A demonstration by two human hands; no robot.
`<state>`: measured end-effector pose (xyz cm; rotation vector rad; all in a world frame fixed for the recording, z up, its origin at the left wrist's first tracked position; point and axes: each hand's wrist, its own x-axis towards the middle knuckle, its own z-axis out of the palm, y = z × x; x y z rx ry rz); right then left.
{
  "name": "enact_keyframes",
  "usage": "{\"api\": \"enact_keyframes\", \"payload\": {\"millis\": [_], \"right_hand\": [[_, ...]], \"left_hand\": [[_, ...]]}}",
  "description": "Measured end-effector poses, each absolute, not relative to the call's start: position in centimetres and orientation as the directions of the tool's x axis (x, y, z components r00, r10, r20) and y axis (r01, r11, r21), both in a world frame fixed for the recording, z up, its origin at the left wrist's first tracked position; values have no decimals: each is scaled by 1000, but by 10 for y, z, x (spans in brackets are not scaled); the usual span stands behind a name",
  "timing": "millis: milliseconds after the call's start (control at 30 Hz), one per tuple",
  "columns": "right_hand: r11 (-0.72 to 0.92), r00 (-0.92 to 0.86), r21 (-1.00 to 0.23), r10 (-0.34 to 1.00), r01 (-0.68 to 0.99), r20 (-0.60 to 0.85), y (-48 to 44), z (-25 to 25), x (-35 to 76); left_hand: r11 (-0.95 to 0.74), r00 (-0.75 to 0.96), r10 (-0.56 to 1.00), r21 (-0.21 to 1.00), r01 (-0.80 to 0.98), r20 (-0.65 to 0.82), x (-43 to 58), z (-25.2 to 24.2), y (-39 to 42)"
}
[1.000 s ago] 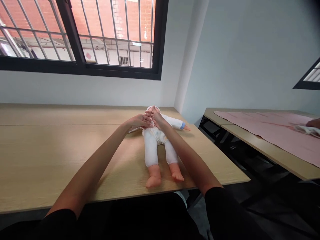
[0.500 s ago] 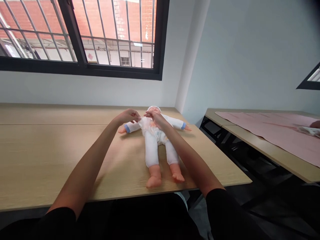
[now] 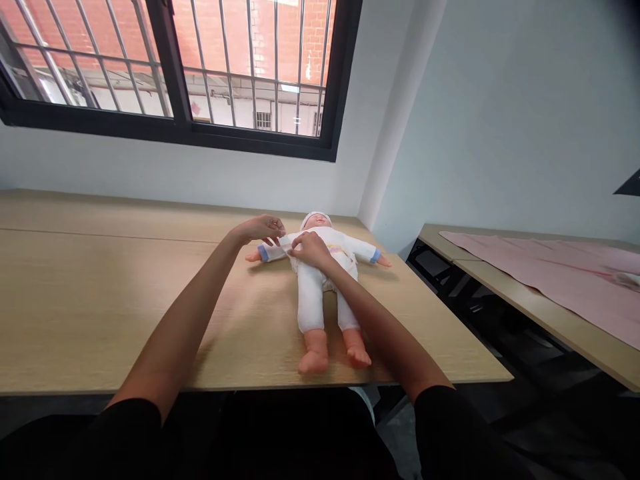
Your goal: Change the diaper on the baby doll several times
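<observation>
A baby doll (image 3: 320, 293) in a white romper and white cap lies on its back on the wooden table (image 3: 100, 313), arms spread, bare feet toward me. My left hand (image 3: 260, 230) pinches the white garment at the doll's shoulder, near its blue-cuffed sleeve. My right hand (image 3: 309, 250) is closed on the garment over the doll's chest, close beside the left hand. The doll's face shows beyond my hands.
A barred window (image 3: 175, 67) runs along the wall behind the table. To the right, across a gap, stands a second table (image 3: 550, 307) covered by a pink cloth (image 3: 560, 267), with a small white item (image 3: 630, 279) at its far right edge.
My hands have come down from the doll's face to its shoulder and chest. My left hand moved outward, uncovering the doll's arm. The view shifted slightly to the left.
</observation>
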<state>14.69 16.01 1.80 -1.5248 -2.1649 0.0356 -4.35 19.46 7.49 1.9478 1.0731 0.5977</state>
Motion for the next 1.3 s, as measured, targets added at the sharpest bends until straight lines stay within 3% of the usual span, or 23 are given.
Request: {"api": "enact_keyframes", "payload": {"millis": [133,333,600,1300], "right_hand": [[360,-221,-340,896,869,385,161,19,149],[346,-207,-410,915,844,347,160,22,149],[376,-205,-431,897,820,393,166,21,154],[359,-154,-506,903,785,401,163,20,153]], "left_hand": [[-287,539,842,848,446,2,-45,71,196],[-288,594,788,756,588,-162,-29,57,196],[-201,555,826,864,462,-105,-28,39,207],[-252,529,847,837,485,-52,-19,32,201]]}}
